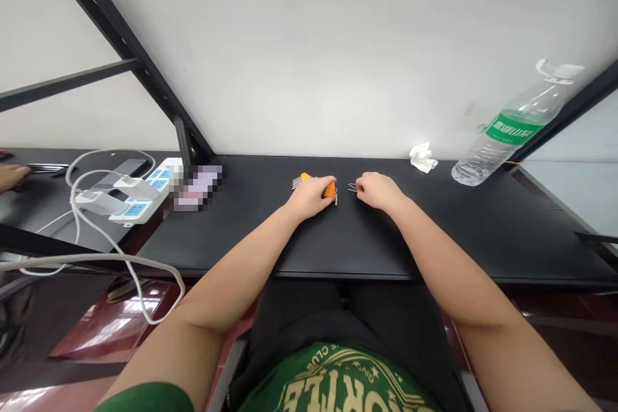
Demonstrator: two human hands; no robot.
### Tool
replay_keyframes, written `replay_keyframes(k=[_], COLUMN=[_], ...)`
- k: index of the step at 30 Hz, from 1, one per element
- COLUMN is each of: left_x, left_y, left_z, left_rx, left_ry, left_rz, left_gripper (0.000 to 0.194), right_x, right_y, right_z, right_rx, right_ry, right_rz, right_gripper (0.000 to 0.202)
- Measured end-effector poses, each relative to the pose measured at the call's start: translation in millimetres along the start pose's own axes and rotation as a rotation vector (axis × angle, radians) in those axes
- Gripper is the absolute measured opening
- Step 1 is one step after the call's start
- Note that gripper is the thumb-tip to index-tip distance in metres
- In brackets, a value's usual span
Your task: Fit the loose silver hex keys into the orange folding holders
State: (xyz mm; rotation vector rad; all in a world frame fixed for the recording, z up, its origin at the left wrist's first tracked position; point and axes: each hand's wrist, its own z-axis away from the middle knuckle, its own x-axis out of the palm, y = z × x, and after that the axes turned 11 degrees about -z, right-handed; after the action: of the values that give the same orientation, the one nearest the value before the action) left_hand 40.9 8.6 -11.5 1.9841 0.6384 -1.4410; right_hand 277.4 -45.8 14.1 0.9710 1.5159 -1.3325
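Observation:
My left hand [311, 197] is closed around an orange-and-yellow plastic holder [330, 190]. Several thin metal rods, which look like hex keys [296, 182], stick out on its left side. A short bent silver key [336, 197] shows at the holder's right end. Just across a small gap, my right hand [376, 190] has its fingers pinched on thin metal keys [352, 187], whose ends point left. Both hands are low over the black table [347, 244]. The fingers hide much of the holder and the keys' other ends.
A plastic water bottle [506, 129] and a crumpled tissue [423, 158] stand by the wall at right. Leftward are a blurred-out flat object [199, 187], a power strip [149, 190] with chargers and white cables [130, 261]. Another person's hand [12, 176] shows at far left.

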Motion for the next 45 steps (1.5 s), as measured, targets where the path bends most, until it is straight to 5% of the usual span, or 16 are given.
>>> replay_keyframes(k=[3, 11, 23, 32, 39, 45], left_x=[0.3, 3.1, 1.2, -0.8, 1.4, 5.8], left_y=[0, 0, 0, 12, 12, 11], left_z=[0, 1, 2, 3, 1, 1], left_rx=[-0.012, -0.018, 0.036, 0.158, 0.145, 0.129], left_ry=[0.004, 0.041, 0.063, 0.107, 0.119, 0.127], left_rz=[0.002, 0.073, 0.028, -0.030, -0.024, -0.053], left_gripper=[0.053, 0.057, 0.052, 0.046, 0.045, 0.040], right_x=[0, 7, -3, 12, 21, 26], right_y=[0, -8, 1, -10, -24, -36], right_z=[0, 1, 5, -4, -8, -4], right_rx=[-0.064, -0.167, -0.016, 0.144, 0.224, 0.101], right_ry=[0.066, -0.026, -0.117, -0.139, -0.061, 0.064], right_rz=[-0.115, -0.551, -0.855, -1.414, -1.440, -1.124], right_gripper=[0.007, 0.006, 0.013, 0.023, 0.029, 0.021])
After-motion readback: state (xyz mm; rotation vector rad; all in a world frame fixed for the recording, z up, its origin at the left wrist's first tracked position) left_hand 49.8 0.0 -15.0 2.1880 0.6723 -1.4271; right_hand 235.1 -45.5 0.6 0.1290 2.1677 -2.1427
